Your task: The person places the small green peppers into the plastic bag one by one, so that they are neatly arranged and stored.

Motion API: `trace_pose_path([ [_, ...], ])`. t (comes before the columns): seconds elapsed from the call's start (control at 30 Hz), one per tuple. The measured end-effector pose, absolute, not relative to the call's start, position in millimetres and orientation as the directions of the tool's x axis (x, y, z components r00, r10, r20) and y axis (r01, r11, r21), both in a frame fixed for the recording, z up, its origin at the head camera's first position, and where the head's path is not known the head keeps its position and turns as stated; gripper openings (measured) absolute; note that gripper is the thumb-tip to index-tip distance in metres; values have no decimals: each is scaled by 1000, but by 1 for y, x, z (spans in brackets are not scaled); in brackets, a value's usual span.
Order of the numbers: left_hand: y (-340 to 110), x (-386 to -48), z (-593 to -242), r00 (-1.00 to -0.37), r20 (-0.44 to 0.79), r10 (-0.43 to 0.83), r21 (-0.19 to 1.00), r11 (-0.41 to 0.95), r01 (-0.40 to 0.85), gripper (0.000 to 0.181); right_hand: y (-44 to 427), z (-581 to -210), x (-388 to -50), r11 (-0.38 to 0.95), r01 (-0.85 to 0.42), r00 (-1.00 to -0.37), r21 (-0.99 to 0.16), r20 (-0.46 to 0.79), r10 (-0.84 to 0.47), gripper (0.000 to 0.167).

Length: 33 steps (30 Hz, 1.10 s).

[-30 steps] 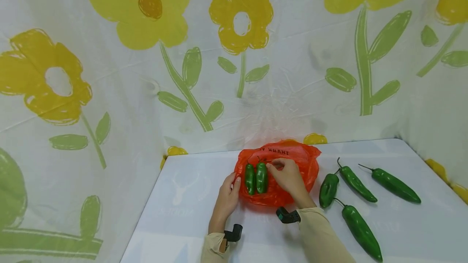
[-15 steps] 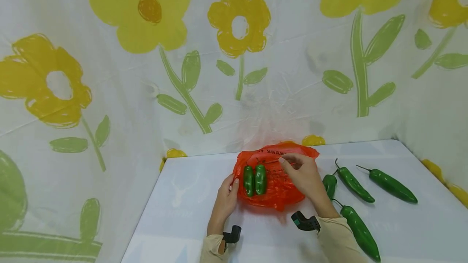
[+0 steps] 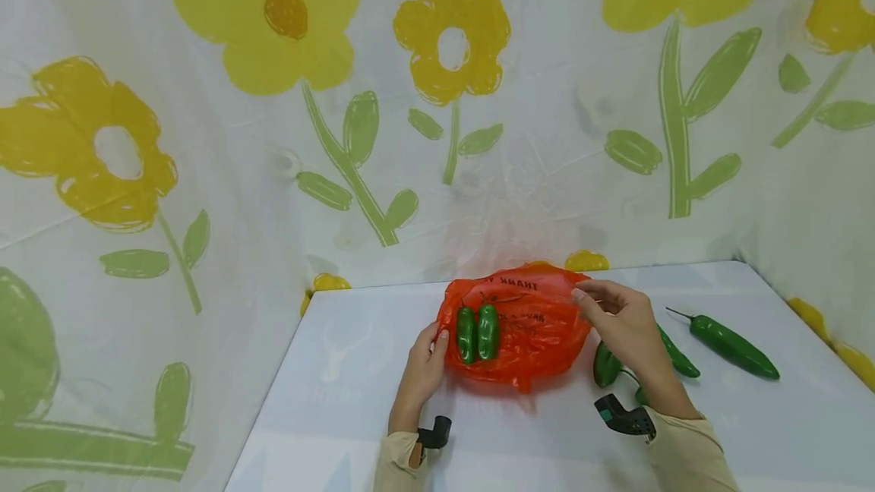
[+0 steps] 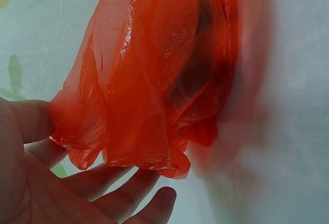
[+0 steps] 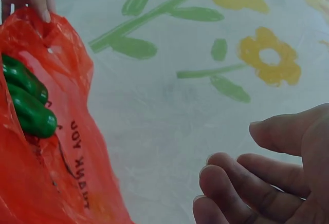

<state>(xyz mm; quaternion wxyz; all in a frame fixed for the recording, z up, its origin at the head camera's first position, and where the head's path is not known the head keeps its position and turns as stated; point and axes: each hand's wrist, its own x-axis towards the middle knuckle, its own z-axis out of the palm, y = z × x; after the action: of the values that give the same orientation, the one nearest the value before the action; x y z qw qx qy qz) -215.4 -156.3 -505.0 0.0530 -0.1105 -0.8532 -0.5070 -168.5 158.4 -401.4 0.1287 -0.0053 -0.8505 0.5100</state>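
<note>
I saw left hand (image 3: 424, 368) pinching red bag (image 3: 543, 344) by edge, likely steadying it around two peppers (image 3: 488, 334); right hand (image 3: 627, 327) held nothing.

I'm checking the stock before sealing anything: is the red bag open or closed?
Open. The red bag gapes in the head view, two green peppers showing inside, and the left hand pinches its edge.
</note>
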Motion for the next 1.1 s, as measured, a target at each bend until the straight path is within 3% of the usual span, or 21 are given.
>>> trace_pose_path([
  [0.77, -156, -216, -502, -967, 217, 136, 850, 460, 256, 40, 252, -407, -149, 657, -57, -913, -751, 305, 270, 44],
  [1.1, -155, -214, -502, -970, 198, 141, 854, 461, 241, 41, 305, -435, -147, 710, 115, -926, -695, 183, 329, 58],
])
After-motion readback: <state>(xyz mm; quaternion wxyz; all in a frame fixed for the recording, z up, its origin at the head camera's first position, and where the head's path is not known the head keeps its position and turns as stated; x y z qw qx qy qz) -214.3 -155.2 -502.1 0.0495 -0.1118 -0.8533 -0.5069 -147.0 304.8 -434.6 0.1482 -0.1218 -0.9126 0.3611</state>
